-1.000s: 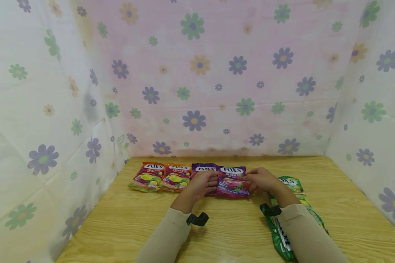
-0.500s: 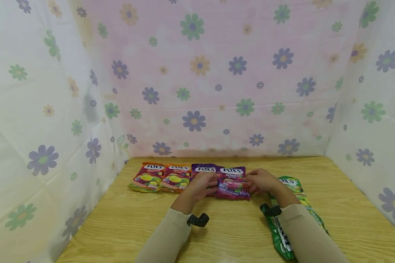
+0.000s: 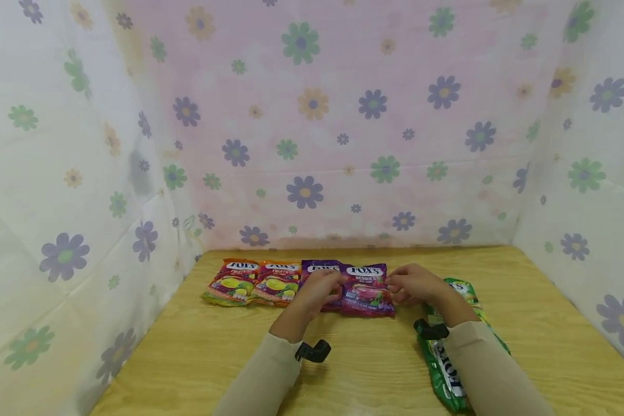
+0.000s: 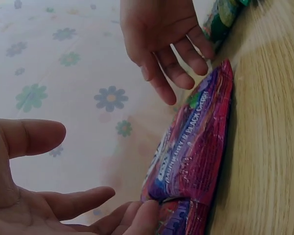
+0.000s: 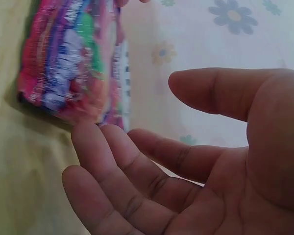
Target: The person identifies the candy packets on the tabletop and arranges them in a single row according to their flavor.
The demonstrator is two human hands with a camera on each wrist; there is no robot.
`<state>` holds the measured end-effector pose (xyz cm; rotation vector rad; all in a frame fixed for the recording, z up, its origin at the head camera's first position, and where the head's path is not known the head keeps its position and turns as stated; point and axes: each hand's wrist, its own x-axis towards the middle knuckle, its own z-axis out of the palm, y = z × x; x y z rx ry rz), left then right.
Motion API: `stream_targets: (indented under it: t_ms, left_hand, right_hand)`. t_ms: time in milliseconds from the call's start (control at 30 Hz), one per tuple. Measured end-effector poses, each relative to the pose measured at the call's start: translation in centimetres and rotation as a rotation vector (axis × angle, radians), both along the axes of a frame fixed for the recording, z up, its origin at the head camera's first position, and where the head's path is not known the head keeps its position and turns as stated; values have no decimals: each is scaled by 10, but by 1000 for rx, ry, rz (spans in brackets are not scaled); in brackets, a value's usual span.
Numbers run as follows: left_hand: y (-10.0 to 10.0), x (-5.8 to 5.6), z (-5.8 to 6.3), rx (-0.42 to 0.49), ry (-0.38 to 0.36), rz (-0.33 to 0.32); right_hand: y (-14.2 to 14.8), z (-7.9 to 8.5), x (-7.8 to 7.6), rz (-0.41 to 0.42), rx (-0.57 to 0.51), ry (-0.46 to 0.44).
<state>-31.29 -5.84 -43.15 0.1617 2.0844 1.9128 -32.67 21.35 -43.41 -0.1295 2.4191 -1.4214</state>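
A purple Fox's Berries candy bag [image 3: 365,294] lies on the table between my two hands, overlapping a second purple Fox's bag [image 3: 312,267] on its left. My left hand [image 3: 314,294] lies over that second bag, thumb apart and fingers loosely extended. In the left wrist view, its fingertips are right by where the purple bags meet. At the Berries bag's right edge is my right hand [image 3: 418,286], its thumb spread from the fingers. The right wrist view shows its fingertips [image 5: 90,142] right at the end of the purple bag [image 5: 63,58]. Neither hand grips anything.
Two orange-red Fox's Fruits bags [image 3: 232,283] lie side by side at the back left. Green Fox's bags [image 3: 449,370] lie at the right, partly hidden under my right forearm. Flower-patterned cloth [image 3: 343,127] walls the wooden table [image 3: 364,370] at the back and sides.
My left fingers have shifted slightly up and my right hand has drawn back a little to the right. The bags keep their places; the head view has shifted slightly.
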Motion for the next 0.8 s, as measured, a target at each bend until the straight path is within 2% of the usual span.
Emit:
stream_targets:
  t_ms: [233, 400, 600, 800]
  left_hand:
    - [14, 14, 9, -183, 88, 2]
    - [25, 25, 14, -232, 137, -33]
    - [41, 28, 15, -203, 135, -55]
    - [63, 29, 11, -106, 69, -87]
  right_hand:
    - [15, 21, 10, 55, 54, 66]
    - [26, 33, 14, 51, 66, 92]
    - [47, 41, 24, 42, 82, 150]
    - [68, 48, 33, 16, 113, 164]
